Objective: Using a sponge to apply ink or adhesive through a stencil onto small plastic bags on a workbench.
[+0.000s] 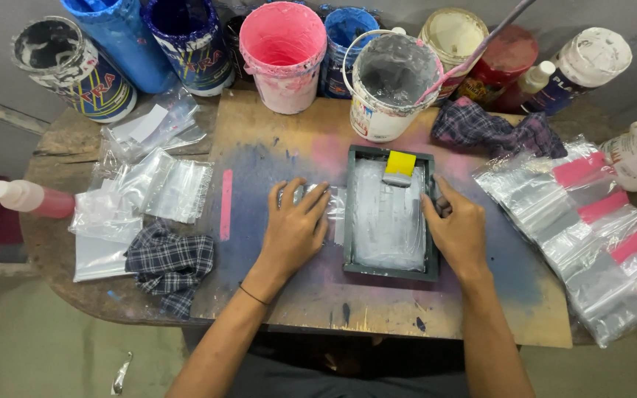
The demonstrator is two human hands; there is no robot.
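My left hand (294, 225) lies flat, fingers spread, pressing a small clear bag (317, 200) onto the board (259, 295) near the middle of the desk, with the bag's right end running under the left side of the frame (390, 214). My right hand (460, 230) is closed on the frame's right rail, thumb on top. The frame holds a mesh smeared with grey-white ink, and a yellow-handled squeegee (399, 167) sits at its far end. As I see it, the main risk is the bag sliding: it is slick plastic held only by flat fingers, so any sideways pull from the frame could carry it off register. My left fingertips sit just beside the frame's edge, so a shift of the frame could pinch them or put wet ink on them. The squeegee lies loose and could slip down the mesh if the frame tilts. Toward the back edge, the white bucket (392, 85) with its stick (473, 51) stands just behind the frame; a backward knock could tip it. The bag stack (591, 228) at the right edge fans out loosely near my right forearm and could be swept off.
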